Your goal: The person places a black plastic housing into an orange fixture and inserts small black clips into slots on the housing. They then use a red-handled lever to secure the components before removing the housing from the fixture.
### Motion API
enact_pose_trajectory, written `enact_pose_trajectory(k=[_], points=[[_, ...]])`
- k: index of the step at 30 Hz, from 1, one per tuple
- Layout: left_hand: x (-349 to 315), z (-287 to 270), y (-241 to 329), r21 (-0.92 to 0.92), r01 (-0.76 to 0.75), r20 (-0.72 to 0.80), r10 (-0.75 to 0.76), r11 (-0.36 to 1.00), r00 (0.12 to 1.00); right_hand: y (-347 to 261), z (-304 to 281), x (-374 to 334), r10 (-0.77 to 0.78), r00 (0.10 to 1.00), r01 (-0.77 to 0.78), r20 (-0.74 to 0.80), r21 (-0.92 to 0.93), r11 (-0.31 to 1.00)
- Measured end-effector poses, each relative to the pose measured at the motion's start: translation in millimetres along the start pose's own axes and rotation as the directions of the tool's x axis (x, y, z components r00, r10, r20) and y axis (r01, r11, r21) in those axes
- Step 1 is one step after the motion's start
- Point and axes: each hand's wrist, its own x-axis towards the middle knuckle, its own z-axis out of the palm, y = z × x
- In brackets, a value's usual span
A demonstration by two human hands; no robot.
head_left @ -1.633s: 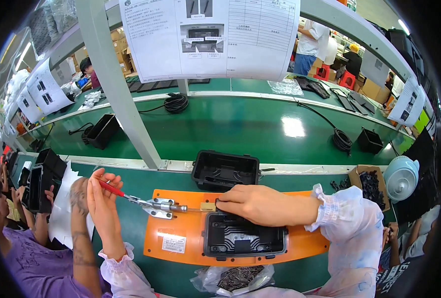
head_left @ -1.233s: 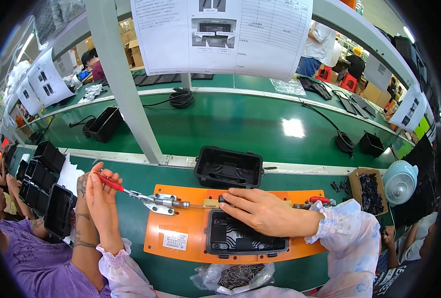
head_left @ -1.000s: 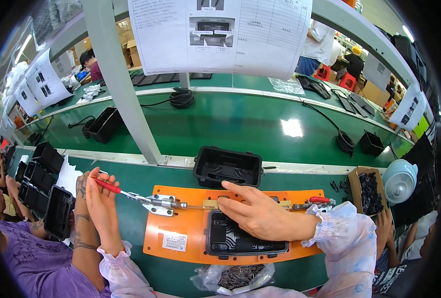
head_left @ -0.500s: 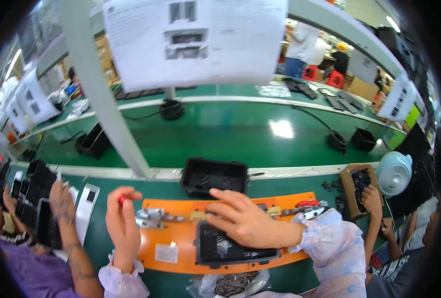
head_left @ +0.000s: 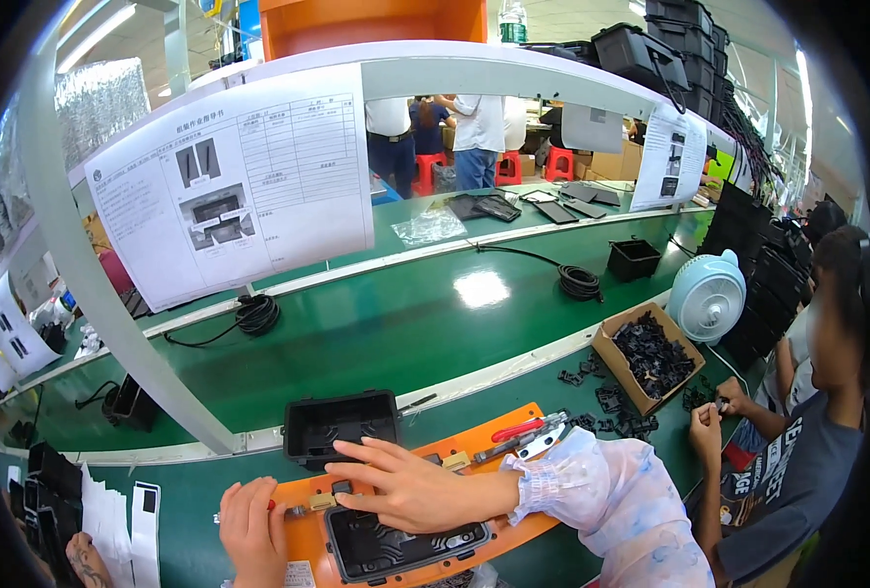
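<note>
Orange board (head_left: 518, 416), lying on our green tabletop (head_left: 199, 486), taken as landmark; black box (head_left: 391, 547), open side up, set on the board toward its near edge, partly hidden by our right hand; our right hand (head_left: 417, 487), released, fingers fanned above the board and over the box's far side, any contact with the box being more than we can tell; our left hand (head_left: 252, 529), at the board's left end, curled around a red handle (head_left: 271, 505), of which we see only a scrap.

Also: two tan blocks, one (head_left: 319, 502) on the board's left part, one (head_left: 457, 461) on its right part; red lever (head_left: 518, 429) of a metal clamp, at the board's right end; second black box (head_left: 342, 421), open, just beyond the board's far edge; white label (head_left: 298, 574), on the board's near left part.

Farther off: carton (head_left: 619, 369) full of black clips (head_left: 655, 355), right of the board, more clips loose between the two; pale blue fan (head_left: 707, 299), beyond the carton as seen from the board; co-worker's hands (head_left: 734, 397), well right of the board, fingertips together at a small dark piece; printed sheet (head_left: 288, 257), hung above and beyond the board.
</note>
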Motion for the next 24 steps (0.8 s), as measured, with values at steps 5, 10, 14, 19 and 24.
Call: enact_pose_trajectory(k=[5,10,14,19,24], points=[[-3,-10,-12,0.138,-0.086,0.056,0.079,0.987,0.995,0,7,6,-0.040,0.999,0.038,-0.025,-0.070,0.997],[18,-21,-5,0.254,-0.123,-0.056,0.141,0.959,0.988,-5,-11,2,0.006,0.999,0.000,0.041,-0.138,0.990],[10,-11,-17,0.199,-0.187,0.063,0.178,0.962,0.982,-6,-25,10,0.056,0.997,-0.051,0.046,-0.111,0.993],[13,-26,-37,0.399,-0.163,-0.203,0.260,0.903,0.944,-5,-66,-8,0.109,0.994,-0.093,-0.009,-0.593,0.800],[-11,-61,-97,0.165,0.365,-0.435,-0.264,0.916,0.861,9,-122,-66,0.314,0.871,-0.490,-0.377,-0.669,0.558]])
